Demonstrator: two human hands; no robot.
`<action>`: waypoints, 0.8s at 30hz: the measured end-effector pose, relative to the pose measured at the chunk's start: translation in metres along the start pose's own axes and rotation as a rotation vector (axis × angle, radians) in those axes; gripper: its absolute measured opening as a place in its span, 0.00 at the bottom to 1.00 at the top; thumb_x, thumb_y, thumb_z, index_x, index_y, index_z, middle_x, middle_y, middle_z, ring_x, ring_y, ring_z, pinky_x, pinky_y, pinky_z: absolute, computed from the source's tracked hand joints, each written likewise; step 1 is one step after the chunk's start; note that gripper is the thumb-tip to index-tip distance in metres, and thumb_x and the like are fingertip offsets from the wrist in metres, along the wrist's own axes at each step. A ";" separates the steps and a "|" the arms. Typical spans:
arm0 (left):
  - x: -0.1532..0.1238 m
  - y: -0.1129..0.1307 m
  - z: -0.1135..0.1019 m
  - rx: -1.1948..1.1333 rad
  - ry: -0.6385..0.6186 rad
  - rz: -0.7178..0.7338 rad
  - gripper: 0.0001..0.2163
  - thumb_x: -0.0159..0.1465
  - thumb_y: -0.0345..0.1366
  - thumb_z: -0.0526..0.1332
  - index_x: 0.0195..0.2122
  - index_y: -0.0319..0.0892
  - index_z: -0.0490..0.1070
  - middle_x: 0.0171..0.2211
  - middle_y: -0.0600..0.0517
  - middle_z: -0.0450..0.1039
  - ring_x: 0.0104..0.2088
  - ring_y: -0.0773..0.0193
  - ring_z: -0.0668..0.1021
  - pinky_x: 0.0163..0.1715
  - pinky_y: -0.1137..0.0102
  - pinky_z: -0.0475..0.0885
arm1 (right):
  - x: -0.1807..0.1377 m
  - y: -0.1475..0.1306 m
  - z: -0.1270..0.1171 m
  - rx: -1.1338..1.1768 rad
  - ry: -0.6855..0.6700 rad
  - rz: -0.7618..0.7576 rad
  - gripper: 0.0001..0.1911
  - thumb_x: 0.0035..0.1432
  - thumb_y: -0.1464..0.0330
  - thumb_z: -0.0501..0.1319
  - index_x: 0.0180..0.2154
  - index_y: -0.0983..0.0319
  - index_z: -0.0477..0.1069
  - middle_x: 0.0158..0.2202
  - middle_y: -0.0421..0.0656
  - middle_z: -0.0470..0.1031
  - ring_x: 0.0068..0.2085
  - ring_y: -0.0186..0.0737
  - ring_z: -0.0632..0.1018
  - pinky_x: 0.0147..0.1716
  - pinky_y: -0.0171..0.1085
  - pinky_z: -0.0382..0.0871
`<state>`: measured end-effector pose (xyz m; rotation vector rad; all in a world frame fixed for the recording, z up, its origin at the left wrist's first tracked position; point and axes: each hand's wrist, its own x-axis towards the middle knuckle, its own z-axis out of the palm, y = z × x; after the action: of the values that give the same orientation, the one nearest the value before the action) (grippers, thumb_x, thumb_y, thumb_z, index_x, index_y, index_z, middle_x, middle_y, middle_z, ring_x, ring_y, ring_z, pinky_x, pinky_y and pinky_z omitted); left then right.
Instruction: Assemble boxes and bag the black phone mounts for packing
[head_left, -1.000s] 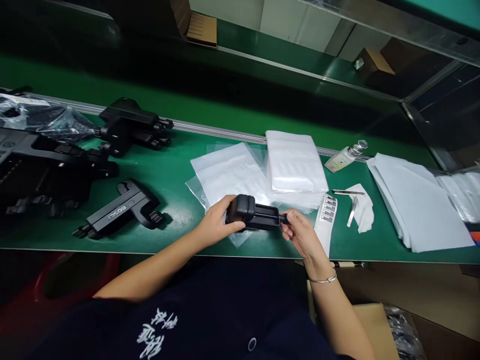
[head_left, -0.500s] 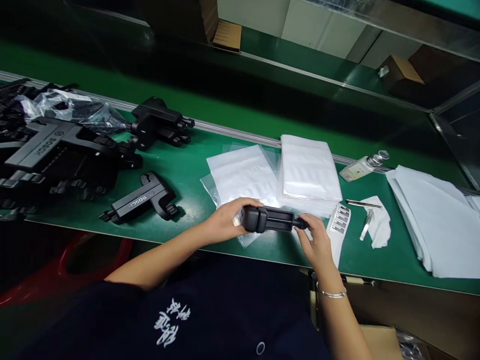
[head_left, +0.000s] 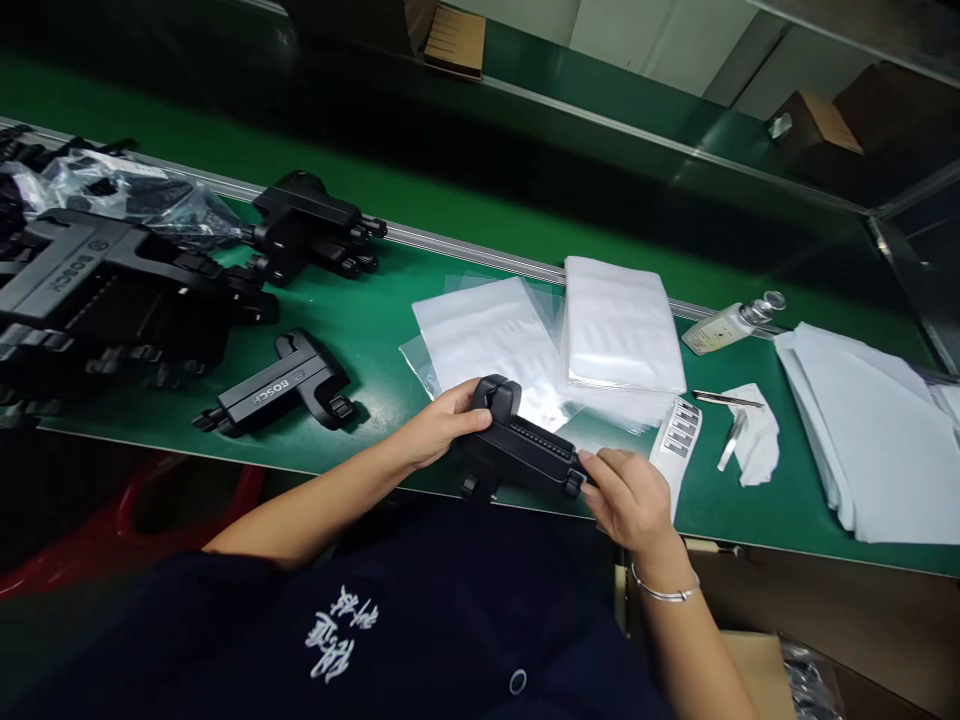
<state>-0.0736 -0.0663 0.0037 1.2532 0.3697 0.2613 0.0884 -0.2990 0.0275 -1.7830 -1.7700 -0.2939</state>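
A black plastic holder (head_left: pixel 525 445), with a hooked head and a ridged slot along its body, is held between both hands above the bench's front edge. My left hand (head_left: pixel 442 425) is closed round its hooked end, thumb on top. At the other end, the fingers of my right hand (head_left: pixel 630 498) pinch the narrow tip. A similar BOSCH-marked holder (head_left: pixel 277 390) lies on the bench to the left. Under and behind the held piece are clear plastic bags (head_left: pixel 487 330), with a thicker stack of bags (head_left: pixel 622 325) beside them.
More black holders (head_left: pixel 97 270) are piled at the far left, near another small group (head_left: pixel 307 225). To the right lie a label strip (head_left: pixel 679 440), tweezers (head_left: pixel 727 399) on a white cloth (head_left: pixel 757 450), a bottle (head_left: pixel 731 325) and white sheets (head_left: pixel 870 430). A red stool (head_left: pixel 135 520) stands below.
The holder has been turned in my hands, so its hooked head and ridged slot now show. Its right end has tipped lower, and my right hand has moved slightly down with it.
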 end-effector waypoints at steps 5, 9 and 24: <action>-0.009 0.005 -0.003 0.243 0.002 0.108 0.29 0.49 0.49 0.72 0.50 0.42 0.70 0.45 0.45 0.75 0.44 0.52 0.77 0.43 0.64 0.72 | 0.009 -0.009 0.008 0.528 0.028 0.626 0.15 0.64 0.59 0.52 0.44 0.57 0.73 0.24 0.40 0.68 0.25 0.38 0.69 0.27 0.38 0.66; -0.017 0.015 -0.003 0.586 -0.119 0.286 0.25 0.49 0.41 0.73 0.48 0.46 0.72 0.47 0.46 0.76 0.49 0.50 0.77 0.51 0.59 0.70 | 0.015 -0.003 0.022 1.141 -0.020 1.196 0.15 0.60 0.57 0.56 0.42 0.59 0.72 0.17 0.32 0.52 0.19 0.32 0.58 0.19 0.33 0.58; 0.014 -0.007 0.011 -0.075 0.210 0.039 0.24 0.54 0.51 0.69 0.44 0.39 0.70 0.40 0.48 0.76 0.40 0.60 0.77 0.40 0.70 0.70 | 0.001 -0.001 0.050 0.825 0.270 0.966 0.15 0.57 0.56 0.63 0.39 0.59 0.76 0.41 0.45 0.76 0.45 0.44 0.75 0.48 0.45 0.68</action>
<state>-0.0566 -0.0726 -0.0017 1.1631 0.5113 0.4378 0.0745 -0.2705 -0.0109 -1.6154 -0.5354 0.5013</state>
